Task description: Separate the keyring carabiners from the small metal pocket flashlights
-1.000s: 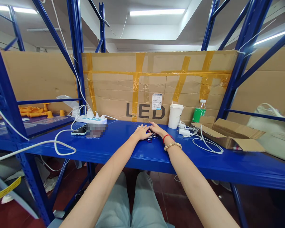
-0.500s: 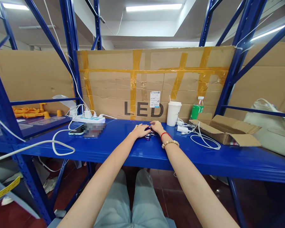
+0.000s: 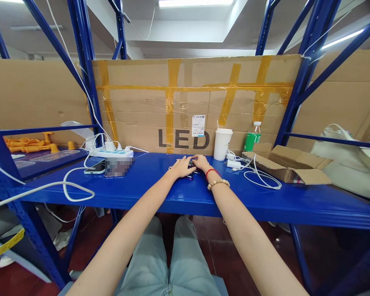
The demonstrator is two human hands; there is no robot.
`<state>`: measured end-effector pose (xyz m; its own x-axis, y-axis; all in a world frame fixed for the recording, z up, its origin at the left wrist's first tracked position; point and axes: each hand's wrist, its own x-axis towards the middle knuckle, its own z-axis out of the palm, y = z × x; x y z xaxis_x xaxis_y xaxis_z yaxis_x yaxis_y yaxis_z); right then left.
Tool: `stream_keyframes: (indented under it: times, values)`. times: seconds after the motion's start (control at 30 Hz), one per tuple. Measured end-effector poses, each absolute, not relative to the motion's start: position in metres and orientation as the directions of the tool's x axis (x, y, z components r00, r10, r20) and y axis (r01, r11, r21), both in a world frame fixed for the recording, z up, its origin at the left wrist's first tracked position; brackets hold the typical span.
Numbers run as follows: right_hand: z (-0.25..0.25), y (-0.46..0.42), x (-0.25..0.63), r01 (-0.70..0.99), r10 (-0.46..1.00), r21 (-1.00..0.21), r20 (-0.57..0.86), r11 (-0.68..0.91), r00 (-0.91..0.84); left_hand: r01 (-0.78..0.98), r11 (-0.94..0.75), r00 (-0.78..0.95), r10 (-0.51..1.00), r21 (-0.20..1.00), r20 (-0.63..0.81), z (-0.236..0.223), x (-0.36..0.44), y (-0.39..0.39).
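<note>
A cluster of small, shiny dark pieces lies on the blue tabletop, between and partly beneath the two hands, nearer the far cardboard panel than the front edge. What exactly the pieces are cannot be made out, since the hands cover most of them. The left hand lies low over the near left side with its fingers stretched forward and seemingly a little parted; the right hand arches in from the other side, fingers bent down towards the pieces. Whether either hand pinches a piece is hidden. Judging by the gloss, the pieces are probably hard and stiff, and by their size each should weigh little; how fragile they are is impossible to say. Smooth pieces on such a sleek painted surface would likely skid when pushed, and a loose cluster may scatter. The surest hold would be low on the opposite sides of a single piece, fingertips closing evenly, with the other hand fencing in the rest. The white paper cup and white cable sit to the right, apart from the right hand
</note>
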<state>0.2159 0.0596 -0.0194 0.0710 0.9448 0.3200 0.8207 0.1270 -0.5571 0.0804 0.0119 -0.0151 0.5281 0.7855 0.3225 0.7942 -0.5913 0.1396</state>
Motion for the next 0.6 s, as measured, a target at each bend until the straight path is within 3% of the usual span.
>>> stream_keyframes:
  times: [0.17, 0.4, 0.6]
  values:
    - [-0.021, 0.062, 0.215, 0.785, 0.952, -0.587, 0.307, 0.199, -0.012, 0.821, -0.561, 0.528, 0.816, 0.105, 0.235, -0.016, 0.082, 0.016]
    - [-0.02, 0.059, 0.204, 0.725, 0.957, -0.631, 0.25, 0.276, -0.147, 0.872, -0.46, 0.422, 0.879, 0.165, 0.222, -0.014, 0.067, 0.028]
    - [-0.021, 0.059, 0.2, 0.758, 0.957, -0.596, 0.259, 0.265, -0.13, 0.894, -0.407, 0.377, 0.909, 0.185, 0.18, -0.013, 0.056, 0.036]
